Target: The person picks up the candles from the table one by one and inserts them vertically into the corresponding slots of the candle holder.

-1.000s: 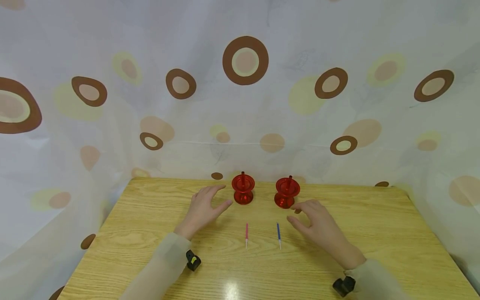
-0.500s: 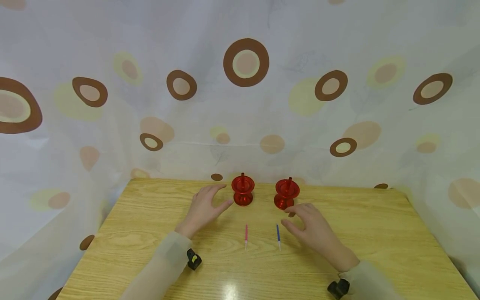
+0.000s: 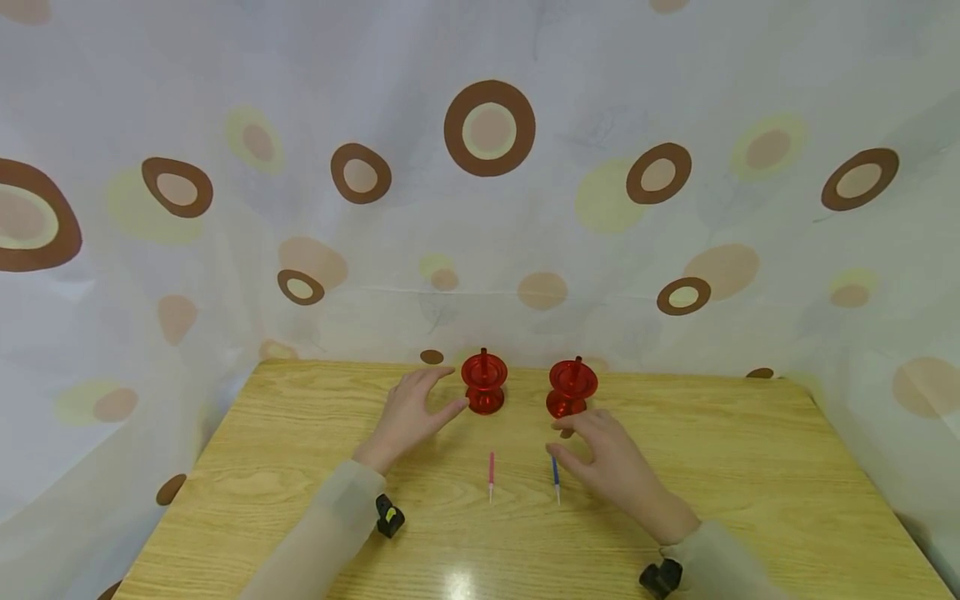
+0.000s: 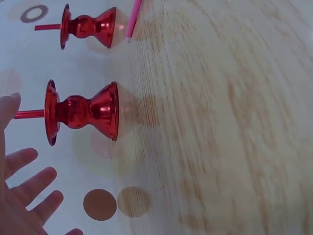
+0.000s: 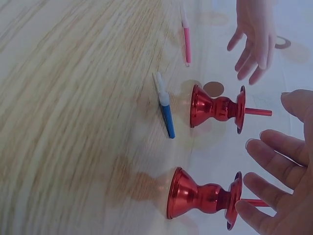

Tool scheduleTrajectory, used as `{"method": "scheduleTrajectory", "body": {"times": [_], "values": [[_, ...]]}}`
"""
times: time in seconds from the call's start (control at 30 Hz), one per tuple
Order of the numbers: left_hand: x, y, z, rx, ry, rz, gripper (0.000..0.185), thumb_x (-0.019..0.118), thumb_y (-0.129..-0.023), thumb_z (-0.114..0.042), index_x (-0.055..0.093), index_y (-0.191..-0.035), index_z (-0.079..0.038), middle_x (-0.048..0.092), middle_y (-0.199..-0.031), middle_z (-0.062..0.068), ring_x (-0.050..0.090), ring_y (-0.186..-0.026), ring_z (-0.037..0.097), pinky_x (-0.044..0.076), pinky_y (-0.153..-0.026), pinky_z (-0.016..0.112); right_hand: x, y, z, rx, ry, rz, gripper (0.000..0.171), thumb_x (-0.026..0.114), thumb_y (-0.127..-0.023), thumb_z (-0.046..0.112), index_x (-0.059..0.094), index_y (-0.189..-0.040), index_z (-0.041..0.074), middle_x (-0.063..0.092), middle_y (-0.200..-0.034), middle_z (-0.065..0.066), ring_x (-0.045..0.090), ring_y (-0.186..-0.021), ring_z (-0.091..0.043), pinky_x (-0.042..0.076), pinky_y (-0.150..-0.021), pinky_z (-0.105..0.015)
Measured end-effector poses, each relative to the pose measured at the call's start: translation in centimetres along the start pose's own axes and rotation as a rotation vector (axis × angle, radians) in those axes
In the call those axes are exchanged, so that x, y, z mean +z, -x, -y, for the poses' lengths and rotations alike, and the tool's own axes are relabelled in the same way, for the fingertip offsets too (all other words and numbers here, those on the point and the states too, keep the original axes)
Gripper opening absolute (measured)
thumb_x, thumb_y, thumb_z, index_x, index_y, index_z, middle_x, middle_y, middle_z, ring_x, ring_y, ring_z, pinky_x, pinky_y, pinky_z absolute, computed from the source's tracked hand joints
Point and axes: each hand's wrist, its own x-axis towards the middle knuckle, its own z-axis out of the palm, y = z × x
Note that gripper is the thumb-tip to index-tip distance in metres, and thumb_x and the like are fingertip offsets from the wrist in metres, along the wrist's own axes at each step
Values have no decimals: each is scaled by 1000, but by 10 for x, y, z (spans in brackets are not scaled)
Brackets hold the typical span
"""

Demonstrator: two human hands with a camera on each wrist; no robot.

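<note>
Left hand rests on the wooden table with fingers spread and relaxed, holding nothing; the left red candle holder stands upright just beyond its fingertips, thumb tip very near the base. Right hand hovers with fingers loosely spread, gripping nothing, the right red candle holder just ahead of the fingertips and the blue candle right beside the thumb. Pink candle lies flat between both hands, apart from either.
</note>
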Motion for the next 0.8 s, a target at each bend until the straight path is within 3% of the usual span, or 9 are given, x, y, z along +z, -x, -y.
{"method": "scheduleTrajectory", "body": {"times": [0.2, 0.47, 0.8], "values": [[1, -3, -1, 22, 16, -13, 62, 70, -98, -47, 57, -148, -12, 54, -152, 14, 46, -142, 39, 33, -116, 64, 6, -1, 1, -12, -11, 1, 27, 80, -93, 24, 74, -114, 9, 73, -109, -3, 63, -104, -23, 54, -92, -49], [2, -5, -1, 30, 29, -12, 62, 70, -98, -47, 57, -148, -12, 56, -150, 13, 48, -140, 39, 34, -117, 61, 12, -2, 3, -59, -32, -24, 26, 81, -91, 21, 74, -112, 6, 74, -109, -5, 67, -108, -27, 45, -109, -59], [5, -11, -2, 38, 35, -11, 67, 69, -97, -51, 57, -148, -10, 56, -151, 13, 48, -141, 38, 35, -116, 62, 16, -2, 3, -43, -40, -16, 26, 80, -93, 22, 73, -113, 7, 73, -109, -6, 65, -108, -25, 53, -96, -51]]}}
